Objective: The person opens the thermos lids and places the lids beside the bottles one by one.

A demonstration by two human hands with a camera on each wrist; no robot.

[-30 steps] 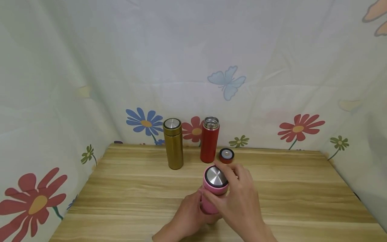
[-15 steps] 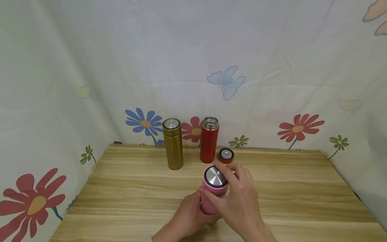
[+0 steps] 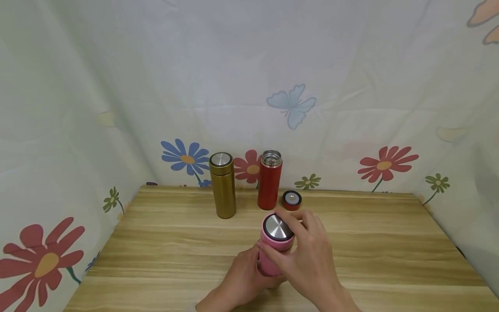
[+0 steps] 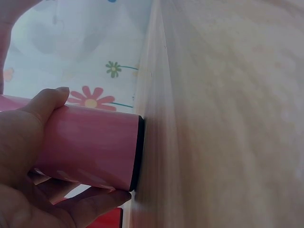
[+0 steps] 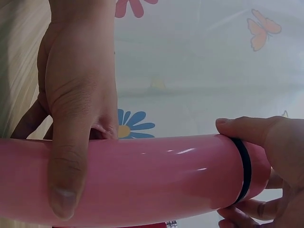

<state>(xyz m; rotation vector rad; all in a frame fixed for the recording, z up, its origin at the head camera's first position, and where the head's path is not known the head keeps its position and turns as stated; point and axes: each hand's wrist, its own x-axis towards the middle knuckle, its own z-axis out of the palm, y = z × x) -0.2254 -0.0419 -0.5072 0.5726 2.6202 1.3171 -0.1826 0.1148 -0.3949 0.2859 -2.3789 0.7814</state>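
Observation:
A pink thermos bottle (image 3: pixel 270 262) stands upright at the front middle of the table, under a lid with a silver disc (image 3: pixel 278 227) on top. My left hand (image 3: pixel 246 271) grips its body, thumb across one side and fingers round the other. In the left wrist view, the black base (image 4: pixel 137 153) is right at the tabletop. My right hand (image 3: pixel 308 253) holds the lid at its edge with thumb and fingertips. A black ring (image 5: pixel 243 171) shows between lid and body in the right wrist view, close to the fingers of my right hand.
Behind the pink bottle stands a red thermos bottle (image 3: pixel 270 184) with its mouth uncovered. Its red lid (image 3: pixel 292 200) lies upturned to the right of it. A gold thermos bottle (image 3: pixel 224 193), lid on, stands to the left. A flowered curtain (image 3: pixel 343 130) encloses the wooden table (image 3: pixel 167 251).

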